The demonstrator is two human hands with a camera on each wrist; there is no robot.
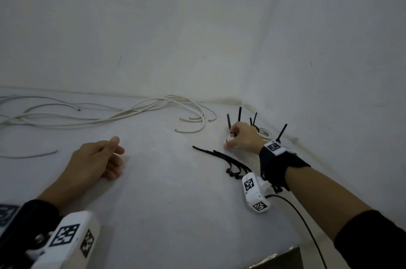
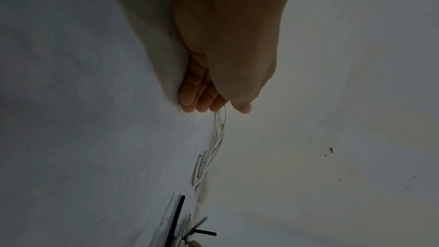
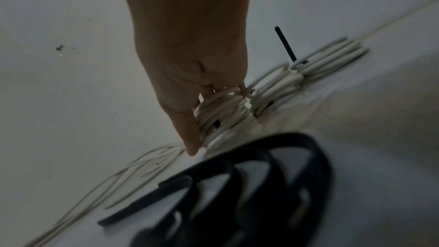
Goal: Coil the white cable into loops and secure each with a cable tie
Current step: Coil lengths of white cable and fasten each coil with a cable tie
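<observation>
My right hand [image 1: 231, 139] is at the back right of the table and grips a coiled white cable bundle [image 3: 225, 106] between thumb and fingers. The bundle is bound with a black tie whose tail stands upright. Two more tied bundles [image 3: 275, 89] lie just behind it, and black tie tails [image 1: 239, 114] stick up around the hand. Loose white cable [image 1: 140, 110] trails along the back from the left edge. A pile of loose black cable ties [image 1: 228, 162] lies just before the right wrist. My left hand [image 1: 117, 156] rests on the table, fingers relaxed, holding nothing.
The white table [image 1: 175, 191] meets white walls [image 1: 197, 26] at the back and right, forming a corner behind the bundles. A short stray cable piece [image 1: 28, 155] lies at the left edge. The table's front right corner [image 1: 292, 249] shows below my right forearm.
</observation>
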